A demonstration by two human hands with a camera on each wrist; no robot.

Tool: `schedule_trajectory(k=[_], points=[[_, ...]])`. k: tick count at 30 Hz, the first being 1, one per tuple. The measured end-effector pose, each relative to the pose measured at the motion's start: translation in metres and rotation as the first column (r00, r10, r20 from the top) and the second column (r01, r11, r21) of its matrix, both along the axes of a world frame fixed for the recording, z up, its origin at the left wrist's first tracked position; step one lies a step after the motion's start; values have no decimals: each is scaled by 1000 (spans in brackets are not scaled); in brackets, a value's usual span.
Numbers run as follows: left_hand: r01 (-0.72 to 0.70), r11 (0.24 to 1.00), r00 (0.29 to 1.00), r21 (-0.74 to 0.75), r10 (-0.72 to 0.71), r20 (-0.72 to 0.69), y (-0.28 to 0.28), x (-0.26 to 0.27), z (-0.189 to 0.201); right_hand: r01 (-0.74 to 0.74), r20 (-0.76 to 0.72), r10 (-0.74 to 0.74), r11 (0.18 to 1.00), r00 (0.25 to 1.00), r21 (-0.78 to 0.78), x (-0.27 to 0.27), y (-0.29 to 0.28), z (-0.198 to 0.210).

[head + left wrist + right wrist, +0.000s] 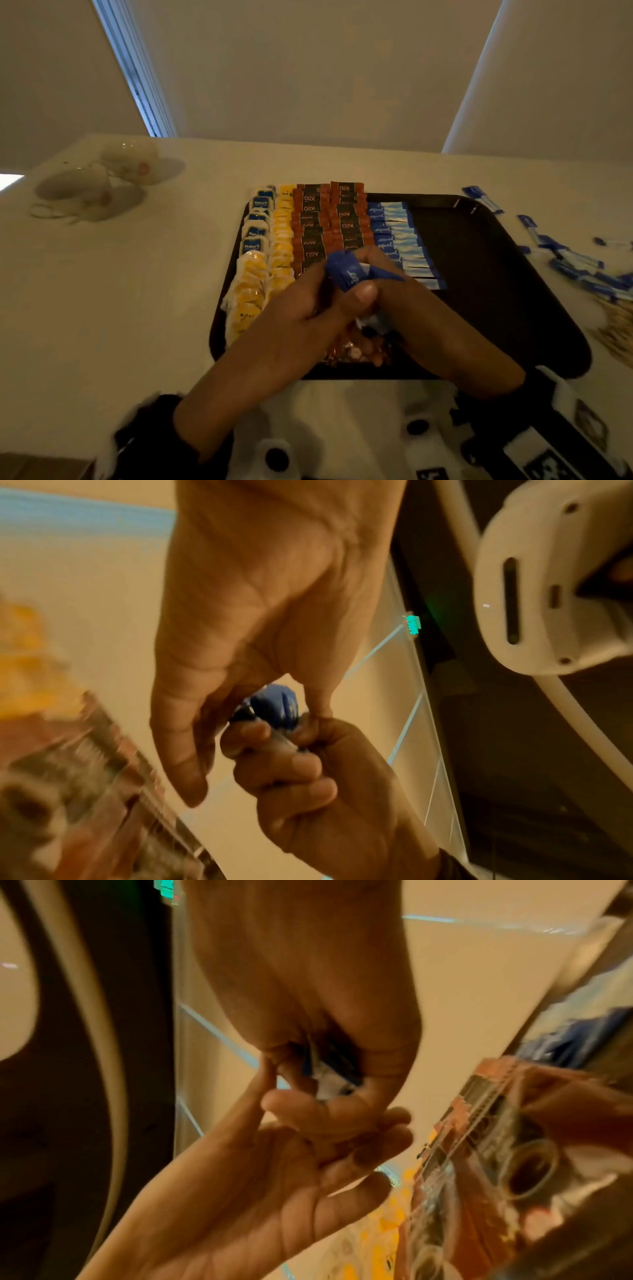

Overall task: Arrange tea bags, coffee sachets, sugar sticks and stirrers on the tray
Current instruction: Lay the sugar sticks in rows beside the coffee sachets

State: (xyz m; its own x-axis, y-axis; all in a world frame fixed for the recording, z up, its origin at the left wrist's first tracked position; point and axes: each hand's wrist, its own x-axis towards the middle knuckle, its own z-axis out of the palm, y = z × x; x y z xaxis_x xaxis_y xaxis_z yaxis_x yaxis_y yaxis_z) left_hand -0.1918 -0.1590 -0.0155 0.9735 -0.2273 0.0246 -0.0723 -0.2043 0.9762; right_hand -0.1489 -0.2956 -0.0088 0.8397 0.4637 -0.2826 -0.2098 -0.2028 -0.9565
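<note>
Hands, left hand [301, 305] and right hand [407, 308], both grip blue sugar sticks [349, 270] above the tray [496, 274], whose right half lies bare.

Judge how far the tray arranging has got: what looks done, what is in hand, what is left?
Done: tea bags, coffee sachets and a row of blue sugar sticks lie in columns on the tray. In hand: both hands, left and right, grip a bunch of blue sticks above the tray. Left: the tray's right part is bare, more loose blue sticks lie on the table, and pale, blurred items that may be stirrers.
</note>
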Motion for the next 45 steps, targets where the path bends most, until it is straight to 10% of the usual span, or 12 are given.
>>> schedule_trajectory(k=[8,21,30,39,45], points=[[-86,958,952,-274,-2,-306,12,-1,1,-128,308,173,978,935,-163,-20,16,8],[-306,907,941,-289,242,-237,11,-1,-8,-22,-38,23,999,999,42,-23,3,12],[-342,890,935,-303,290,-205,10,-1,-8,56,463,59,971,884,-232,-24,-1,6],[-346,909,938,-234,331,-102,24,-3,-2,-38,254,60,995,965,-91,-26,-16,19],[-318,920,948,-230,307,-81,17,-3,-1,-4,387,46,994,921,-110,-27,-18,17]])
